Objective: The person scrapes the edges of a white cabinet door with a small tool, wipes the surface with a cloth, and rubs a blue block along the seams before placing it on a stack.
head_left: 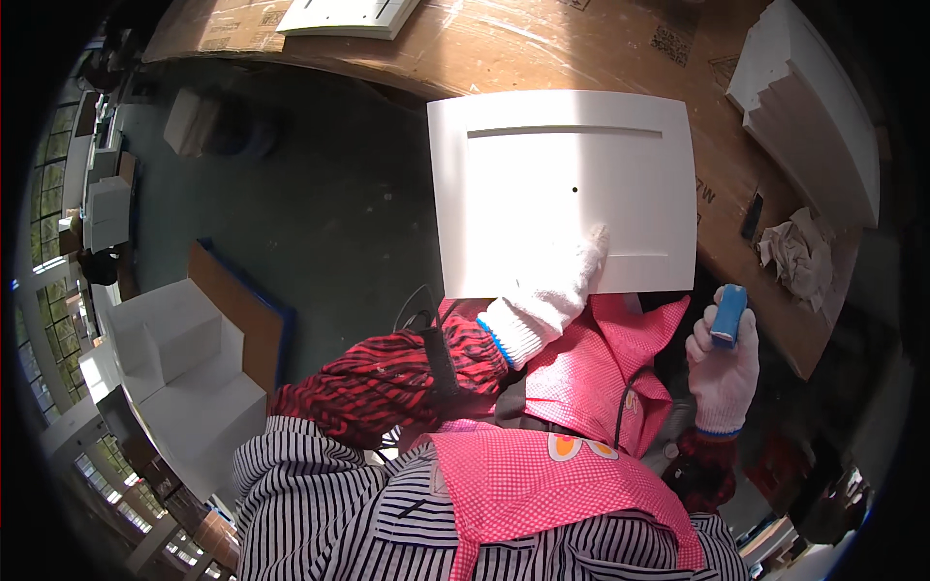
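Observation:
A white rectangular panel (639, 208) with a long recessed slot near its far edge, a shorter slot near its close edge and a small dark hole extends from the worktable toward my lap. My left hand (554, 295), in a white knitted glove, lies on the near part of the panel with its fingers stretched out. Bright sunlight washes out part of that hand and the surface around it. To the right of the panel, my right hand (725, 373), also gloved, is raised and closed around a small blue block (728, 317). The block is clear of the panel.
The worktable (542, 53) is covered in brown cardboard. A stack of white panels (809, 116) leans at its right, near crumpled paper (799, 257) and a small dark strip (751, 215). More white panels (349, 15) lie at the far left. White boxy pieces (179, 353) stand left of me.

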Motion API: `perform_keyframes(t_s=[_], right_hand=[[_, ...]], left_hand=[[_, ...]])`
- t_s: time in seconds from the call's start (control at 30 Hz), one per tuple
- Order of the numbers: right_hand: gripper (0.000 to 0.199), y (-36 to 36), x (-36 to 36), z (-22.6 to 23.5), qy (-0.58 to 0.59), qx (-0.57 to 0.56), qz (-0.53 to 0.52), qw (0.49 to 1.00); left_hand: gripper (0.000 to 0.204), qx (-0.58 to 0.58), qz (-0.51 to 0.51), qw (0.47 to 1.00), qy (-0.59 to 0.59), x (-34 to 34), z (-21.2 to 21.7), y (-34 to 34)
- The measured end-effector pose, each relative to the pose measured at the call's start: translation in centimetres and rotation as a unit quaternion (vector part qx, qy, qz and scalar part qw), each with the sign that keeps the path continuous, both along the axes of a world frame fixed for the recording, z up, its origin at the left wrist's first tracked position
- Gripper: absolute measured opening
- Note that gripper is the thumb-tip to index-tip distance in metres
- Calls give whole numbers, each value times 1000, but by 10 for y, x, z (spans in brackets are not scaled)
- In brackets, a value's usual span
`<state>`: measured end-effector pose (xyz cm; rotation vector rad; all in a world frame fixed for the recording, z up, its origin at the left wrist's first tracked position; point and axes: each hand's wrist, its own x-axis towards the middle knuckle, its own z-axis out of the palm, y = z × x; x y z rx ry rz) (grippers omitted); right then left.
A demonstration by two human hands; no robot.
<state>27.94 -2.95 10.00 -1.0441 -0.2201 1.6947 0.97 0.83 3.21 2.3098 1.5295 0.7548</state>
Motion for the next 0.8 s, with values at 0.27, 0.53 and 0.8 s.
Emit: perform_keyframes(t_s=[0.27,0.53,0.8], right_hand=[[47,10,-9,1,28,-18,14,999],[51,31,2,14,163,164,-98,968],[52,19,-2,3,218,111,-163,956]], left_hand=[[62,62,-55,966,247,-7,24,-9],[31,192,66,977,63,-121,178,94],[51,-50,331,941,59,-268,195,267]])
